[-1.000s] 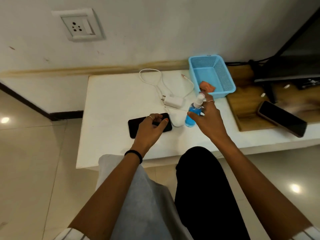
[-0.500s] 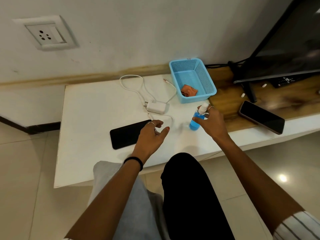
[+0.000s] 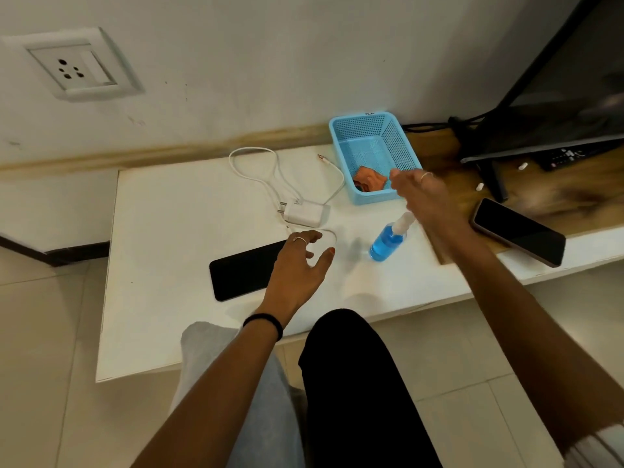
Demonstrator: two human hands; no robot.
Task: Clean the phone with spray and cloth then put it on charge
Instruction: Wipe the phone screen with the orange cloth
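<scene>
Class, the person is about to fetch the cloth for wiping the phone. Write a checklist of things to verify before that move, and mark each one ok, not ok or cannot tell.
1. Right hand free of the spray bottle: ok, the bottle stands alone on the table.
2. Orange cloth reachable: ok, it lies in the blue basket just beyond the right fingertips.
3. Black phone lying flat on the table: ok.
4. Left hand steadying the phone: not ok, its fingers are relaxed and grip nothing.
5. Phone already sprayed: cannot tell.
6. Charger plugged into the wall socket: not ok, it lies on the table.
</scene>
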